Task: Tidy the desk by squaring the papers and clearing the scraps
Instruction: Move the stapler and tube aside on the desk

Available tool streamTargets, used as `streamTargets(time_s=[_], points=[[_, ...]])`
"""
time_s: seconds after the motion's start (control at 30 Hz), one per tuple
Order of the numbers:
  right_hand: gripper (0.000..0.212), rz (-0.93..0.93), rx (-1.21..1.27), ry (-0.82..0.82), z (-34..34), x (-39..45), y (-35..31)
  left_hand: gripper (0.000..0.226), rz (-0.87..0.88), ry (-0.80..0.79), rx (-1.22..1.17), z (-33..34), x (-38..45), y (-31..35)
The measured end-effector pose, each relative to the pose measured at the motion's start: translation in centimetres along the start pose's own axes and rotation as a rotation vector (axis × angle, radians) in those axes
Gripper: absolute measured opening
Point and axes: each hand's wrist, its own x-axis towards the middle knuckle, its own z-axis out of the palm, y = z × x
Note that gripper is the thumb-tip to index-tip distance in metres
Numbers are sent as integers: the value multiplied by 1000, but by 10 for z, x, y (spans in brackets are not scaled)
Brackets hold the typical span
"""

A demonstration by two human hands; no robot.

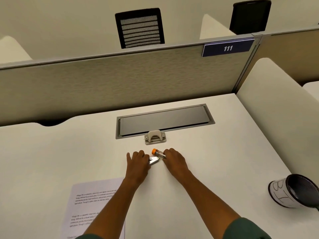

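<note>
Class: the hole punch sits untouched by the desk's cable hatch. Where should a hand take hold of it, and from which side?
Grip the hole punch across its two short ends, coming down from above. Its flat base lies on the desk, lever on top, both ends free; the cable hatch crowds its far edge, and both hands work just in front.

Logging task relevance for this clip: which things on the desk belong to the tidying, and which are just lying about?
In the job:
- printed papers, near left
- silvery piece, held by left hand
- orange-capped tube, held by right hand

Lying about:
- hole punch
- tipped-over mesh cup, far right
- desk cable hatch
</note>
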Motion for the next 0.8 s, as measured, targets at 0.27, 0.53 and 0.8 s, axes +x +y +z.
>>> streamTargets(time_s=[0.27, 0.53, 0.8], points=[[22, 68, 94, 4, -13, -21, 22, 26, -33, -17, -85, -9, -18, 7], [22, 207, 206, 139, -60, -39, 64, 24, 26, 36, -147, -27, -15, 42], [22, 325, 218, 280, -119, -49, 141, 23, 183, 51, -207, -52, 25, 129]])
